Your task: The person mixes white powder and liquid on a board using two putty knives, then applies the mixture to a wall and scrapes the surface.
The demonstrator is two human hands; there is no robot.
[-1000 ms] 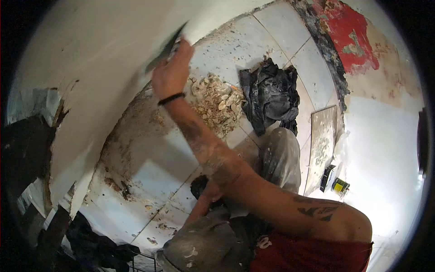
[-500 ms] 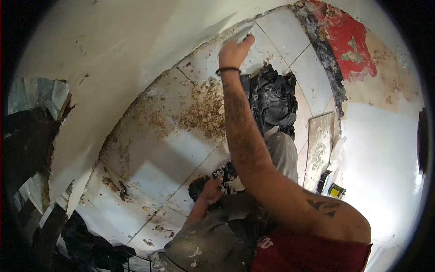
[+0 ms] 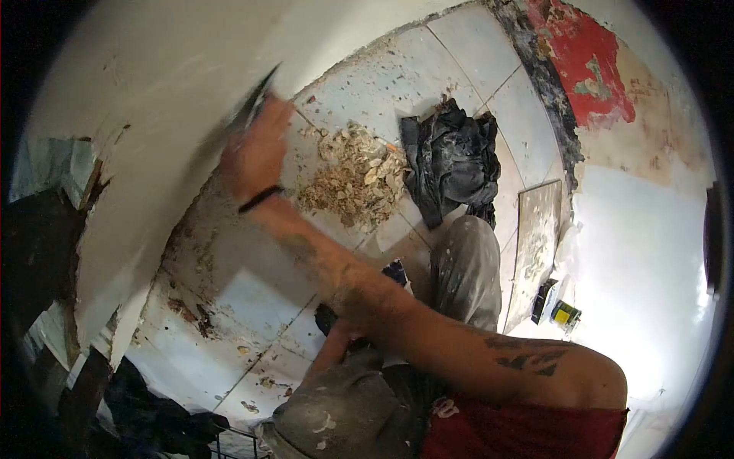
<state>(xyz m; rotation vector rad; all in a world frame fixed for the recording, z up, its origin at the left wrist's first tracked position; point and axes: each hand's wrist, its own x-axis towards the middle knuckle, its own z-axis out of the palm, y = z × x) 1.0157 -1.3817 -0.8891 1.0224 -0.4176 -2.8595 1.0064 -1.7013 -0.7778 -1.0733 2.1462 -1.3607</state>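
My right hand (image 3: pixel 258 149), smeared by motion, is closed around a flat scraper (image 3: pixel 264 90). Its thin blade lies beside the pale wall (image 3: pixel 168 99), though contact cannot be made out. Past my right wrist, a heap of beige scrapings (image 3: pixel 355 183) lies on the tiled floor (image 3: pixel 260 306). Low in front of my body, my left hand (image 3: pixel 344 333) rests near a dark, shoe-like thing (image 3: pixel 325 317). The right forearm covers most of it, so its fingers are hidden.
A crumpled black plastic bag (image 3: pixel 455 157) lies beyond the heap. To the right, a loose stained tile (image 3: pixel 537 245) leans near a small yellow-and-black box (image 3: pixel 566 315). At the left is a broken wall edge (image 3: pixel 90 252), with dark cloth (image 3: pixel 153 405) below it.
My right hand has swept left and nearer with the scraper, from the far floor edge to beside the wall. The scrapings show more fully. The right forearm now covers more of my left hand.
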